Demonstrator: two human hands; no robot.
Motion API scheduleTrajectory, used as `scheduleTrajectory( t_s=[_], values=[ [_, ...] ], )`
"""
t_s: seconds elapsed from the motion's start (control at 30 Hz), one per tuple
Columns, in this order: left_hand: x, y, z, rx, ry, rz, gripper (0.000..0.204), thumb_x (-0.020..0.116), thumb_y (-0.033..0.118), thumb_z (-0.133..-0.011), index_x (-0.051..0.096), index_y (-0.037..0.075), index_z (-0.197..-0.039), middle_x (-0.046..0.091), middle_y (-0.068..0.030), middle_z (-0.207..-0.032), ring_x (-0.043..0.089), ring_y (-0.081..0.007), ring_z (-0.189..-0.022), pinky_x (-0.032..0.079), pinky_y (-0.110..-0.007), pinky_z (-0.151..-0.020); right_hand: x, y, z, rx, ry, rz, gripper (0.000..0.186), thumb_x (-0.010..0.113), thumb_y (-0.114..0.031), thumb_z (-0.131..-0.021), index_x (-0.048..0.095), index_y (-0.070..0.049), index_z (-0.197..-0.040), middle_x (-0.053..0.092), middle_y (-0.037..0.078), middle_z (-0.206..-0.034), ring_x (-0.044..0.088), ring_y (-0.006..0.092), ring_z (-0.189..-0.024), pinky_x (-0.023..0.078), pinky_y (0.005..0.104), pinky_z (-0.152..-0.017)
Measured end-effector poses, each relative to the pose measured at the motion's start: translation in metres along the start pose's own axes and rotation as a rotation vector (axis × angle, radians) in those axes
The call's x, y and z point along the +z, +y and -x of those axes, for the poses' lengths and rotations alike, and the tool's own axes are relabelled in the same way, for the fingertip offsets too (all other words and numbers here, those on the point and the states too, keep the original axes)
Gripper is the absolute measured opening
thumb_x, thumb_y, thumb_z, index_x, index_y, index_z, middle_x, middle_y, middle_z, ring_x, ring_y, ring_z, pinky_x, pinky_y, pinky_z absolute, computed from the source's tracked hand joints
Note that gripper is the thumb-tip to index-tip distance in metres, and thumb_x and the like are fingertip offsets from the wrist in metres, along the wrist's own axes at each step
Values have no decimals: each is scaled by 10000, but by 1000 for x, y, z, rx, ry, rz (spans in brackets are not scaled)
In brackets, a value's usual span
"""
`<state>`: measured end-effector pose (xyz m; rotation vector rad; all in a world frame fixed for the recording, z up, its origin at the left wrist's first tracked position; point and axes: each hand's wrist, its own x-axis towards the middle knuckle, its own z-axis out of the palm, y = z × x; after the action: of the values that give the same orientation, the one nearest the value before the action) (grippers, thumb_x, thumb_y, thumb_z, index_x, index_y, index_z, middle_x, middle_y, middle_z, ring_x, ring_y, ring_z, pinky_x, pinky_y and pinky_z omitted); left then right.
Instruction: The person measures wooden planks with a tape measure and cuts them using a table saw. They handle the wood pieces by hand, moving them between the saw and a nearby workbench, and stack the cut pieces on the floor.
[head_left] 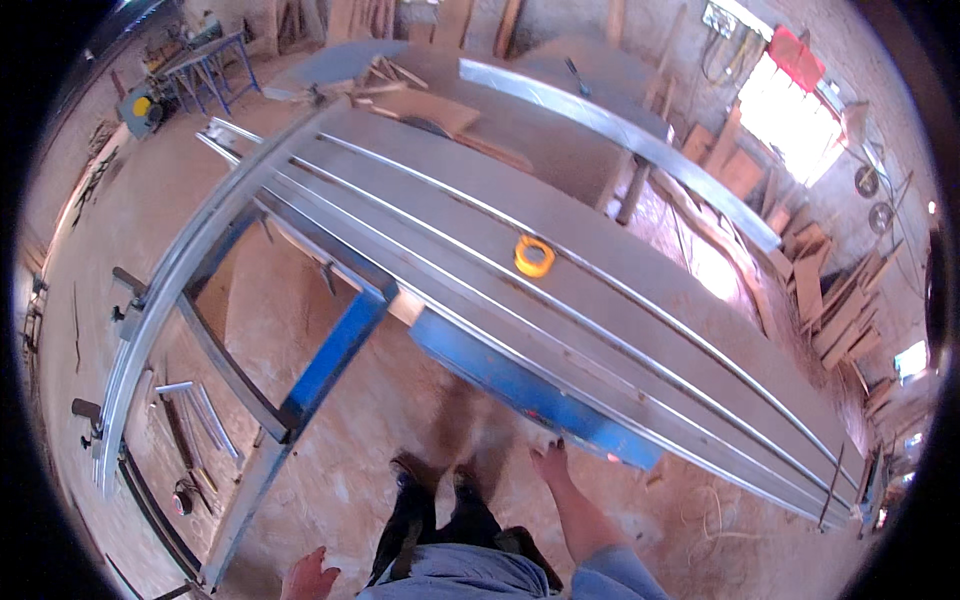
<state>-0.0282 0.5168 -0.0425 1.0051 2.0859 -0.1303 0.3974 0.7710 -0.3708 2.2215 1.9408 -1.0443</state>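
My right hand (551, 464) reaches forward near the blue side panel (530, 385) of a long grey machine table (600, 255). Its fingers are apart, with nothing seen in them; whether they touch the panel I cannot tell. At the bottom edge, my left hand (309, 577) hangs low with its fingers spread and holds nothing. Metal rails run along the table, which looks like a sliding table saw. On its top lies a yellow ring-shaped thing (534, 257), a tape measure or a roll of tape; I cannot tell which.
A blue frame arm (345, 345) and a curved-looking metal rail (165, 290) extend at the left. Metal strips (200, 420) lie on the floor there. A long silvery bar (620, 140) spans the far side. Wood offcuts (835, 300) lean at the right wall.
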Motion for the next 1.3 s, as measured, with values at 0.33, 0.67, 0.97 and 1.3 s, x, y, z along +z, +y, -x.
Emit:
scheduleTrajectory(
  t_s=[0.33,0.67,0.97,1.3],
  values=[
    [-39,25,-85,169,-44,-32,595,616,402,-846,494,69,-1323,616,-180,-1196,590,-352,-1099,475,-428,-923,-22,-67,62,-124,-90,-93,428,561,-378,-848,641,-3,-1036,652,231,-1011,619,374,-985,481,433,-868],
    [-89,34,-129,578,197,-18,468,601,328,-864,518,84,-1255,646,-178,-1057,608,-368,-992,501,-446,-835,-125,-195,58,-235,165,-170,289,611,-276,-846,659,-22,-975,653,216,-901,655,322,-851,513,393,-749],
    [-102,33,-109,340,264,89,442,601,316,-860,533,90,-1234,649,-172,-1065,615,-342,-1004,509,-434,-832,-135,-267,32,-422,-71,-185,287,631,-234,-858,659,-43,-1070,696,141,-932,676,228,-856,519,336,-773],
    [-17,14,-16,-121,27,306,445,512,341,-888,514,78,-1246,643,-182,-1100,602,-359,-1038,491,-453,-873,-32,-296,32,-614,-626,-301,241,625,-143,-879,631,31,-1045,697,111,-875,662,144,-749,532,281,-685]
  ],
)
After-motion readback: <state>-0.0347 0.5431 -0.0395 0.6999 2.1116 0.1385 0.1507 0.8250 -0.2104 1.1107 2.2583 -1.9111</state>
